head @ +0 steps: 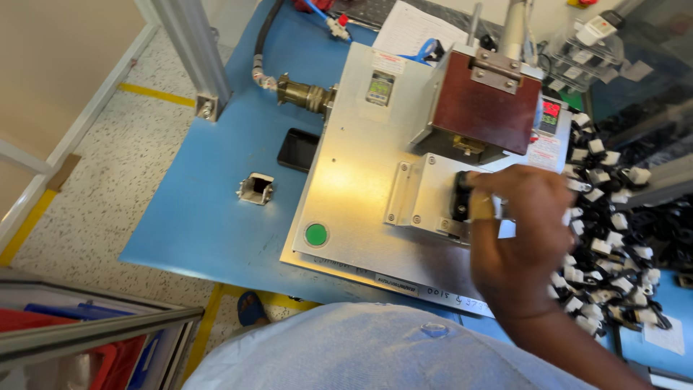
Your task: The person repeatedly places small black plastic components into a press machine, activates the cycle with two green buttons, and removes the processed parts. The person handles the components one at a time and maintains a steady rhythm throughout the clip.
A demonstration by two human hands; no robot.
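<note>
The right hand (523, 238) pinches a small black part (462, 196) onto the fixture (426, 195) under the press head (484, 108), near the plate's right edge; seating looks underway (left hand unseen). Many parts (613, 238) remain piled right.

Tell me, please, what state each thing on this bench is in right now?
Right hand: pinching a small black part on the metal fixture.
Green button: not touched.
Red-brown press block: raised above the fixture.
Black-and-white parts: piled loose.
Phone: screen dark.

Right hand (523, 231) holds black part (462, 196) on fixture (433, 195).
</note>
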